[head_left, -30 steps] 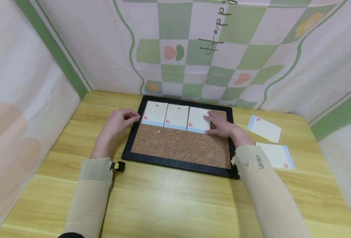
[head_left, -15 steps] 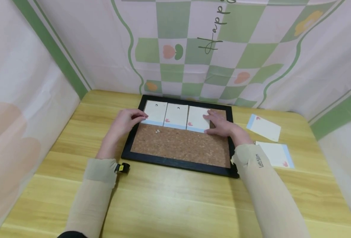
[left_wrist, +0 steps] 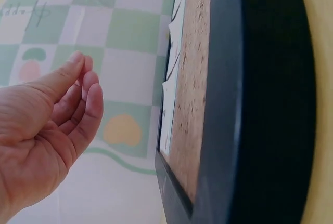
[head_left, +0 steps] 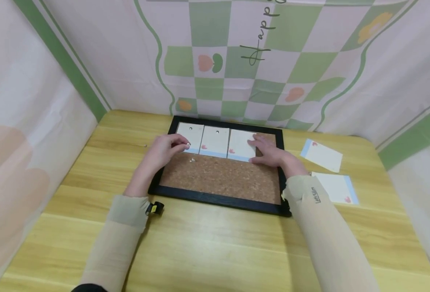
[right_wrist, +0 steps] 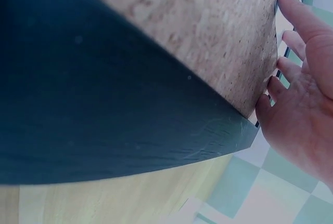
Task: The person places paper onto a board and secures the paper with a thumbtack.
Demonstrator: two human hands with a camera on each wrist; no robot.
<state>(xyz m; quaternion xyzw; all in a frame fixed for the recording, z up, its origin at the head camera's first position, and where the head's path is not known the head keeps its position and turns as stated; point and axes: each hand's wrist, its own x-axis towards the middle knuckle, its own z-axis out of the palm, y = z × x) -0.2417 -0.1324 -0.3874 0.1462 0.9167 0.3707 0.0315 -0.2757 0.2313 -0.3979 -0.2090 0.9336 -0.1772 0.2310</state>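
Observation:
On a black-framed cork board (head_left: 218, 174), three white cards stand side by side along the top. Silver pins (head_left: 190, 128) show near the top of the left card and the middle card (head_left: 215, 142). My left hand (head_left: 163, 151) is over the left card, thumb and forefinger pinching a small shiny pin (head_left: 189, 144); the left wrist view shows this hand (left_wrist: 52, 125) with its fingertips together, the pin not visible there. My right hand (head_left: 269, 153) rests with spread fingers on the right edge of the third card (head_left: 239, 142); the right wrist view also shows it (right_wrist: 307, 89).
Two loose cards, one (head_left: 322, 155) behind the other (head_left: 334, 187), lie on the wooden table (head_left: 215, 247) right of the board. Small white bits (head_left: 192, 159) lie on the cork below the left card. A patterned cloth (head_left: 209, 89) hangs behind the table.
My left hand has moved right, from the board's left edge to over the left card, and the pin now shows at its fingertips. My right hand has stayed on the third card.

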